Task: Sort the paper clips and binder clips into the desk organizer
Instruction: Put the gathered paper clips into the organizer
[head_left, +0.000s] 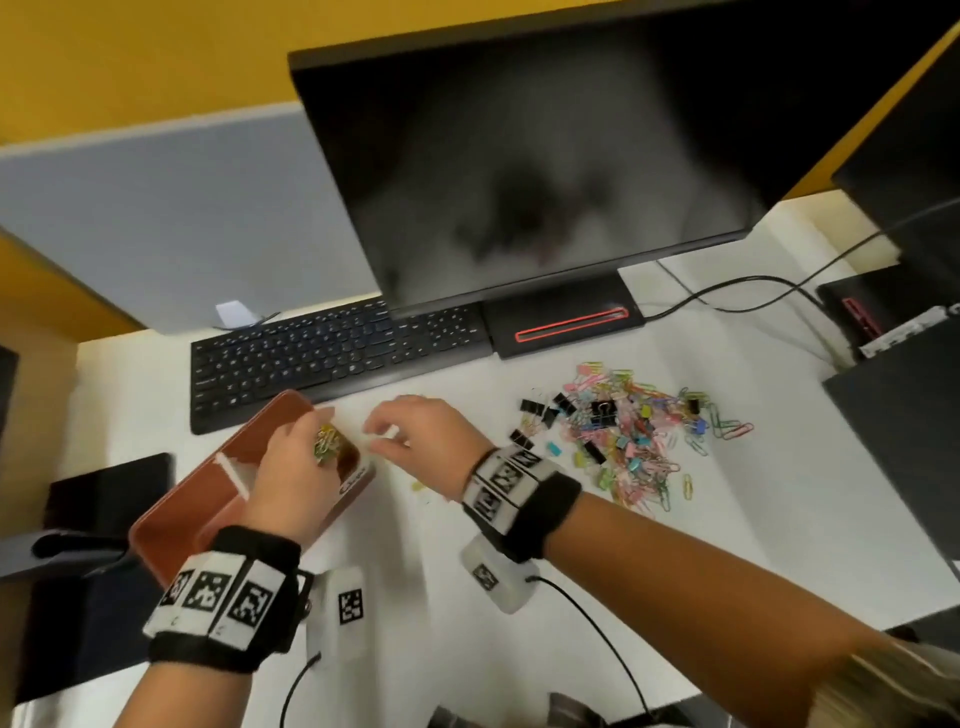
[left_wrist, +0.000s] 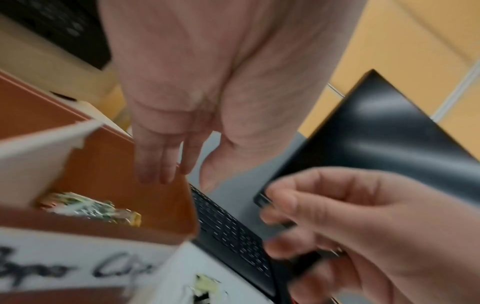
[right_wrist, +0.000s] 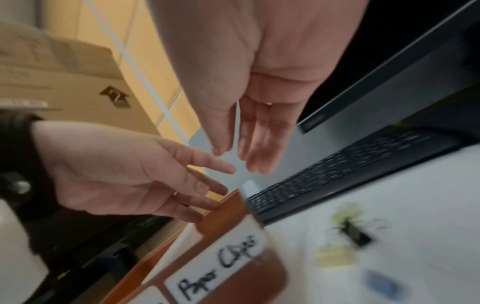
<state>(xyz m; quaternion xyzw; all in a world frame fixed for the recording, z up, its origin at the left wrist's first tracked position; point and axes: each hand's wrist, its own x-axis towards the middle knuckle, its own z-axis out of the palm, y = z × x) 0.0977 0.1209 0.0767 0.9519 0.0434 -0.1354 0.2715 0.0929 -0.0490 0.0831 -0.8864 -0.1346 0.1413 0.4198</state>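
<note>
A white desk (head_left: 571, 530) carries the keyboard (head_left: 332, 358), brown organizer (head_left: 208, 499) and scattered clips (head_left: 628, 431).

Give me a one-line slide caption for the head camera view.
Left hand open over the organizer, right hand beside it; clip pile waits on the desk.

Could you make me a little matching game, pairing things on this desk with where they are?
Things:
1. desk organizer
2. loose clip pile
3. keyboard
4. left hand

Places:
A. under the monitor's edge
B. over the organizer's labelled compartment
C. desk, right side
D. desk, left side

Pairs: 1-D, 2-C, 3-A, 4-B
</note>
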